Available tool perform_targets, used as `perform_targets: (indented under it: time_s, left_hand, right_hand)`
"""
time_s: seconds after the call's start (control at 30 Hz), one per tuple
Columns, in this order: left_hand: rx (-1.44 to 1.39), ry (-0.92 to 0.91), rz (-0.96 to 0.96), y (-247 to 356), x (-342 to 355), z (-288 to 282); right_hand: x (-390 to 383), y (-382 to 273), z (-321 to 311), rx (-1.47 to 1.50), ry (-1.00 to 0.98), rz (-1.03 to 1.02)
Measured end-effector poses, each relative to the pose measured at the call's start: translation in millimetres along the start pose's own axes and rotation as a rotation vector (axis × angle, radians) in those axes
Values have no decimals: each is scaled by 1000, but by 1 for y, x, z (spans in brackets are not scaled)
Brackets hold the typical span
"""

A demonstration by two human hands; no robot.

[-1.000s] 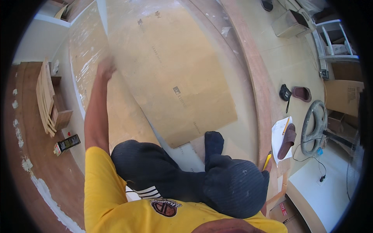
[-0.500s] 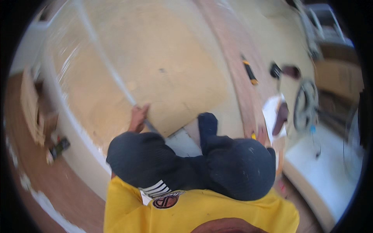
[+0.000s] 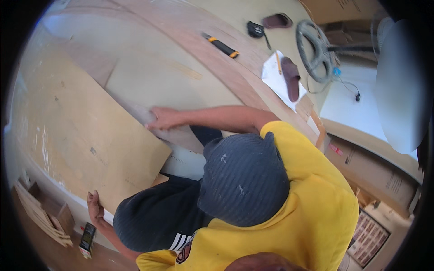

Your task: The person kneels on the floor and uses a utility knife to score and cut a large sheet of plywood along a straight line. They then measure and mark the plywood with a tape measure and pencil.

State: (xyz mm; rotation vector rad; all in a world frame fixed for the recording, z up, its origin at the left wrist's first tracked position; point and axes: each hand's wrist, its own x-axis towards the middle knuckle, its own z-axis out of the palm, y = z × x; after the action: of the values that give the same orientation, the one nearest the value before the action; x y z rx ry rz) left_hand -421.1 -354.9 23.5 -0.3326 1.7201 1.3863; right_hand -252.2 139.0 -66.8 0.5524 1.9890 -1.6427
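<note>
A large flat tan sheet [image 3: 108,149] lies in front of me at the left, its straight far edge running diagonally and one corner close to my knees. My right hand [image 3: 166,118] reaches across to that far edge, fingers closed on it. At the sheet's near left edge is my left hand [image 3: 96,208], its fingers bent about the rim; part of the grip is hidden. Between sheet and knees, a pale printed surface [image 3: 185,162] shows. A black and yellow utility knife [image 3: 224,48] lies apart from both hands on a reddish board strip [image 3: 248,74].
Beyond the knife lie a black tape measure [image 3: 255,30] and a maroon slipper [image 3: 277,21]. Another slipper [image 3: 291,80] and a pencil [image 3: 278,64] rest on white paper [image 3: 273,74]. A round grey stand base [image 3: 312,52] is at right. A small dark box [image 3: 87,239] sits lower left.
My view has turned. My left hand has left the long grey strip and is now at the sheet's near edge. My right hand has come across from the right to its far edge.
</note>
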Motion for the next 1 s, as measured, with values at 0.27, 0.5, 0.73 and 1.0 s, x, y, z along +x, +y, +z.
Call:
perform_targets:
  time_s: [0.27,0.5,0.73,1.0]
  left_hand:
    - [164,544,-247,-90,-15,-169]
    - [350,988,23,-158,11,-166]
    - [599,769,486,-116,16,46]
    - [1007,539,152,-238,-6,237]
  right_hand:
    - [-58,26,74,-427,-950,-228]
    - [-49,-11,-50,-550,-208,-125]
    - [-11,-100,-86,-740,-273,-42]
    - [110,-238,-17,-872,-279,-238]
